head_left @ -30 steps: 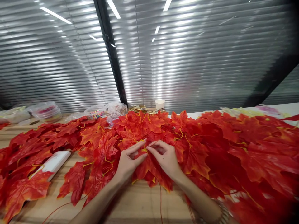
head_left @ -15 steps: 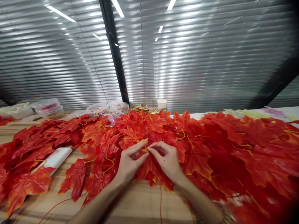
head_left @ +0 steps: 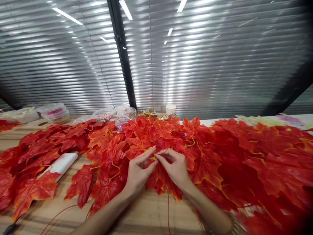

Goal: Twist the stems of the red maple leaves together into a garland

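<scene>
My left hand [head_left: 140, 169] and my right hand [head_left: 174, 166] meet over the pile of artificial maple leaves, both with thumb and index finger pinched. Between their fingertips shows a short yellow leaf stem [head_left: 153, 158], which both appear to grip. Its exact shape is too small to make out. Just below the fingers hangs a red-orange maple leaf [head_left: 157, 178], partly covered by my hands. A thin red cord [head_left: 168, 209] runs down from under the leaves toward the table's near edge. Another stretch of red cord [head_left: 61, 212] curves across the wood at left.
A white box-shaped device [head_left: 62, 165] lies partly under leaves at left, with a black cable end [head_left: 11, 228] nearer me. Behind the leaves stand clear plastic tubs [head_left: 55, 113], plastic bags [head_left: 124, 112], gold wrappers [head_left: 147, 113] and a paper cup [head_left: 170, 109]. Window blinds rise behind the table [head_left: 144, 218].
The whole view has shifted slightly, so things appear a little farther right. My hands stay pinched together at the yellow stem, with only a slight movement of the fingers.
</scene>
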`<state>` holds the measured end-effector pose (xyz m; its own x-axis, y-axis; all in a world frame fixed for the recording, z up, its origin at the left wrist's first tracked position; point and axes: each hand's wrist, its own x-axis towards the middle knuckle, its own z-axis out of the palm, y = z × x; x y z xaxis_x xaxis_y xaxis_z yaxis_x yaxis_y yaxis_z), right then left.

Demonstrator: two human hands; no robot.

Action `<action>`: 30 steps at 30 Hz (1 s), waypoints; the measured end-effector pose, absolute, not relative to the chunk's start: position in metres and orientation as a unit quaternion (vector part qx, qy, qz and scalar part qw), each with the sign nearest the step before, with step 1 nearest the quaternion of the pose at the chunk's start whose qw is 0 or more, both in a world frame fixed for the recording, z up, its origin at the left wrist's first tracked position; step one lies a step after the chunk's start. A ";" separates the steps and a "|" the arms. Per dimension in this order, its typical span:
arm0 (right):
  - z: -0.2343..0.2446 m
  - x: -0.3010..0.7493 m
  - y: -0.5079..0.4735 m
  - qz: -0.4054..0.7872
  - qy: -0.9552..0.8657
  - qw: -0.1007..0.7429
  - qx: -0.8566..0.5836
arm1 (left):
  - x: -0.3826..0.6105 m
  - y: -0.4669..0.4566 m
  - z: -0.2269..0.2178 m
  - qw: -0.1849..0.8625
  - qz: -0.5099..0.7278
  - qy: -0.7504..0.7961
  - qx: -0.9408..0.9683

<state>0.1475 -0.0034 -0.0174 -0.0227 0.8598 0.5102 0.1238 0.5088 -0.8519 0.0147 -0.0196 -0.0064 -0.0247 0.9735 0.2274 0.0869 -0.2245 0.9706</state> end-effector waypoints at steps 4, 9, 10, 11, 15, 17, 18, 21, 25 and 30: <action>-0.018 0.146 -0.002 0.348 -0.617 0.598 -0.375 | 0.012 -0.016 -0.009 0.422 0.542 0.477 0.548; -0.016 0.146 -0.002 0.412 -0.560 0.617 -0.367 | 0.010 -0.013 -0.009 0.456 0.540 0.472 0.527; -0.015 0.146 -0.002 0.423 -0.555 0.615 -0.367 | 0.010 -0.013 -0.009 0.474 0.536 0.470 0.517; -0.015 0.146 -0.002 0.432 -0.554 0.611 -0.366 | 0.011 -0.014 -0.008 0.494 0.530 0.469 0.505; -0.018 0.147 0.000 0.439 -0.563 0.600 -0.360 | 0.013 -0.016 -0.006 0.548 0.510 0.475 0.463; -0.019 0.147 0.000 0.432 -0.573 0.598 -0.357 | 0.013 -0.016 -0.007 0.553 0.513 0.473 0.456; -0.019 0.148 0.000 0.422 -0.584 0.594 -0.357 | 0.013 -0.016 -0.007 0.554 0.514 0.471 0.454; -0.017 0.149 -0.001 0.368 -0.629 0.582 -0.362 | 0.012 -0.015 -0.009 0.553 0.515 0.473 0.453; -0.014 0.150 -0.003 0.319 -0.664 0.572 -0.361 | 0.011 -0.014 -0.010 0.541 0.513 0.483 0.459; -0.013 0.150 -0.003 0.292 -0.685 0.568 -0.351 | 0.011 -0.014 -0.010 0.530 0.508 0.491 0.470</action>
